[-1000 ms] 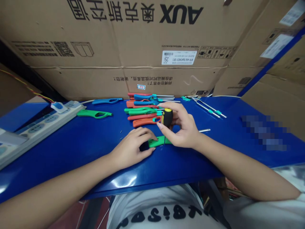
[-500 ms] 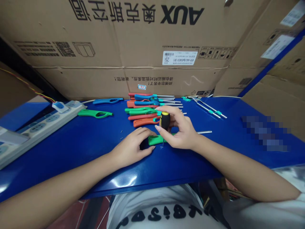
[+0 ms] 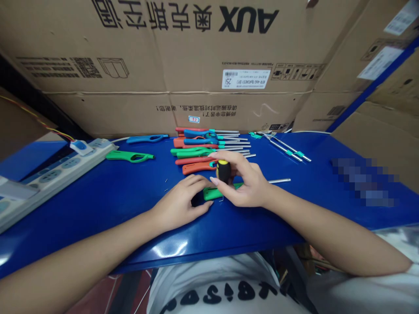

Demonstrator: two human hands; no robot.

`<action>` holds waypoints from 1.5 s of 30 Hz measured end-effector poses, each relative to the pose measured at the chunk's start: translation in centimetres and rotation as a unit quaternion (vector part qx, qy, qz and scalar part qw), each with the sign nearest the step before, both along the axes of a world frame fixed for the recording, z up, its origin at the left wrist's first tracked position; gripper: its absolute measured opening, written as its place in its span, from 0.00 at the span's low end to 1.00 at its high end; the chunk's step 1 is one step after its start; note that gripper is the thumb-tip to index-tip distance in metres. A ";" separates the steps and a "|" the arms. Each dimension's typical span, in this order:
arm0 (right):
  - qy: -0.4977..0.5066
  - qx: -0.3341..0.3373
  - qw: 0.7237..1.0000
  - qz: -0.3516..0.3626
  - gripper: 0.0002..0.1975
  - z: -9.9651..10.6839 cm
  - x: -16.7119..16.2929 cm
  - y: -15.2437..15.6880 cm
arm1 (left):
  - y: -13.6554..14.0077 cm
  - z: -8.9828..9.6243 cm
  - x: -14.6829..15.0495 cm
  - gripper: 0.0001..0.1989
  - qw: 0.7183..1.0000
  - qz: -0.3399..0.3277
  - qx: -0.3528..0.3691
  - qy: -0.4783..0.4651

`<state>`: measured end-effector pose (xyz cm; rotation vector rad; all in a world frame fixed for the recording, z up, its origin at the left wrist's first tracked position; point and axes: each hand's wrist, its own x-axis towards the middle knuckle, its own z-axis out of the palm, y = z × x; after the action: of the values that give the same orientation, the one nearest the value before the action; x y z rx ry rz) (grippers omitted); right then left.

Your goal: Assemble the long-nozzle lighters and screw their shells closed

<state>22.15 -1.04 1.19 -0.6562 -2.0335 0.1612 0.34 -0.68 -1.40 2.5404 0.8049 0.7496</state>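
My left hand rests on the table, its thumb and fingers closed around the left end of a green gas lighter. The lighter lies across in front of me, and its metal tube points right past my right hand. That hand grips a stubby screwdriver by its black and yellow handle, held roughly upright over the lighter's body. The handle and fingers mostly hide the screwdriver's tip. A thin bit of metal shows by the lighter's near edge. Two tiny screws lie left of it.
Behind my hands lies a row of red, blue, green and orange lighters. Loose metal tubes are at the back right. A green handle shell and a blue one lie near a power strip. Cardboard walls the back.
The screwdriver handle has come slightly down and left with my right hand, and it leans a little differently. My left hand and the green lighter stay in place.
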 end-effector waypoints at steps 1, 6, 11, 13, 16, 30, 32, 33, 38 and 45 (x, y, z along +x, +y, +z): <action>0.009 -0.003 1.000 -0.003 0.26 0.1 0.0 -0.1 | 0.0 0.1 0.0 0.15 1.000 -0.002 0.004 -0.004; 0.087 -0.012 0.996 -0.020 0.26 0.6 -0.1 -0.3 | -0.4 0.8 0.1 0.14 0.999 -0.025 -0.012 -0.020; 0.148 -0.030 0.988 -0.020 0.26 0.5 -0.6 -0.5 | -0.7 0.8 0.3 0.11 0.996 -0.031 -0.032 -0.075; 0.157 -0.043 0.987 -0.017 0.26 0.5 -0.8 -0.5 | -0.7 0.7 0.4 0.09 0.994 -0.024 -0.035 -0.098; 0.166 -0.060 0.984 -0.012 0.27 0.6 -0.8 -0.7 | -0.6 0.7 0.5 0.07 0.993 -0.010 -0.047 -0.111; 0.155 -0.038 0.987 -0.008 0.27 0.2 -0.9 -0.5 | -0.3 0.5 0.6 0.03 0.991 -0.019 -0.063 -0.119; 0.154 -0.038 0.987 -0.007 0.27 0.2 -0.9 -0.5 | -0.3 0.5 0.6 0.03 0.991 -0.019 -0.062 -0.117; 0.155 -0.034 0.987 -0.005 0.27 0.2 -0.9 -0.5 | -0.3 0.4 0.6 0.03 0.991 -0.019 -0.062 -0.117; 0.149 -0.024 0.988 -0.003 0.27 0.1 -0.8 -0.5 | -0.3 0.5 0.5 0.03 0.993 -0.018 -0.058 -0.104; 0.069 -0.041 0.996 0.032 0.29 -0.1 -0.5 -0.5 | -0.5 0.5 0.3 0.13 0.999 -0.006 -0.009 -0.034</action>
<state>21.64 -1.56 1.07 -0.6151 -1.9242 0.3200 0.60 -1.22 -0.85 2.4878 0.7703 0.8167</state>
